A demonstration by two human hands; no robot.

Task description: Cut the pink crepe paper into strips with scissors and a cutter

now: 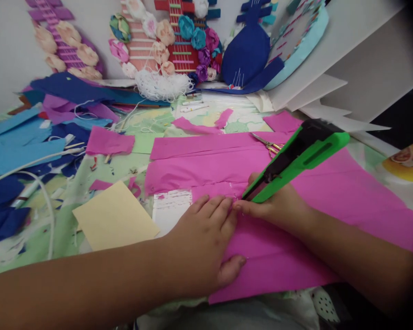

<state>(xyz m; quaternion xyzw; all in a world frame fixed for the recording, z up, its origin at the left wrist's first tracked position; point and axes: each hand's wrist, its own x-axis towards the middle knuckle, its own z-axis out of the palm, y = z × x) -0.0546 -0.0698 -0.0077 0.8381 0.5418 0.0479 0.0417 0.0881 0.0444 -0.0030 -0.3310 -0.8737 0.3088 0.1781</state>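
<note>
Pink sheet material (330, 192) lies across the table in wide, creased pieces. My left hand (206, 238) rests flat on it, fingers extended and thumb apart, partly over a white piece (168, 211) with dark marks. In my right hand (275, 206) is a green and black cutter (296, 160), tilted, its lower end at the pink material just beside my left fingertips. The blade tip is hidden by my right fingers. Small scissors (268, 144) with gold handles lie on the pink material behind the cutter.
A cream paper square (115, 217) lies left of my left hand. Blue scraps (24, 137) and a white cable (48, 197) are at the left. Decorated instrument shapes, one dark blue (246, 57), lean on the back wall near white yarn (163, 85). White boards (330, 59) stand at the right.
</note>
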